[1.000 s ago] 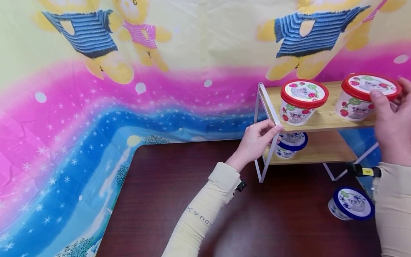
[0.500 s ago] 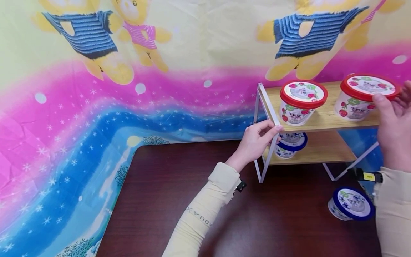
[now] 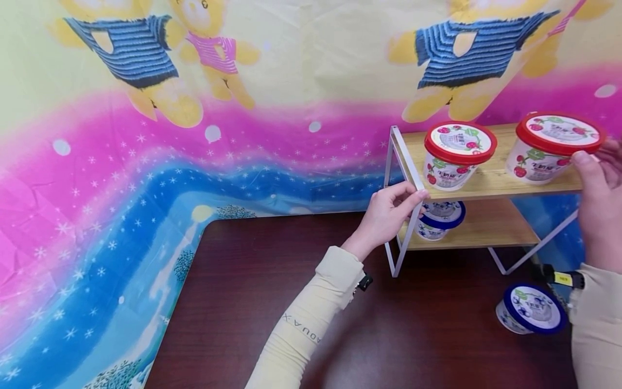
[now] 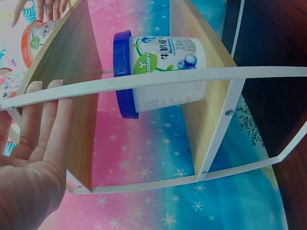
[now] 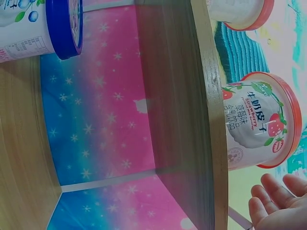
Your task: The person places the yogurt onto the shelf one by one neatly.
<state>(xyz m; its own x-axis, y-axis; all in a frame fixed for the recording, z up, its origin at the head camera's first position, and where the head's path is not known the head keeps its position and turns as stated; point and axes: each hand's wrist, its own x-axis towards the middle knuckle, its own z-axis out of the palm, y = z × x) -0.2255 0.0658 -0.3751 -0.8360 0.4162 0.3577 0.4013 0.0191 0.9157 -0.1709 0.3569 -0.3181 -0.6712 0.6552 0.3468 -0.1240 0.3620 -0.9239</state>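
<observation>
My left hand (image 3: 389, 213) grips the white metal frame (image 3: 409, 165) at the left end of a two-tier wooden shelf (image 3: 486, 182). On the top board stand two strawberry tubs with red lids, a left tub (image 3: 458, 156) and a right tub (image 3: 539, 154). Beside the right tub is my right hand (image 3: 602, 202), its fingers loosely bent. In the right wrist view a gap shows between that hand (image 5: 283, 203) and the tub (image 5: 256, 122). A blue-lidded blueberry tub (image 4: 163, 72) stands on the lower board, partly hidden behind my left hand in the head view.
Another blue-lidded tub (image 3: 532, 309) is on the dark wooden table (image 3: 272, 302), in front of the shelf's right end. A printed cloth (image 3: 291, 135) with bears and snowflakes hangs behind the table and shelf.
My right hand has come away from the right strawberry tub, drawing down and to the right. The tubs, the shelf and my left hand stay practically where they were.
</observation>
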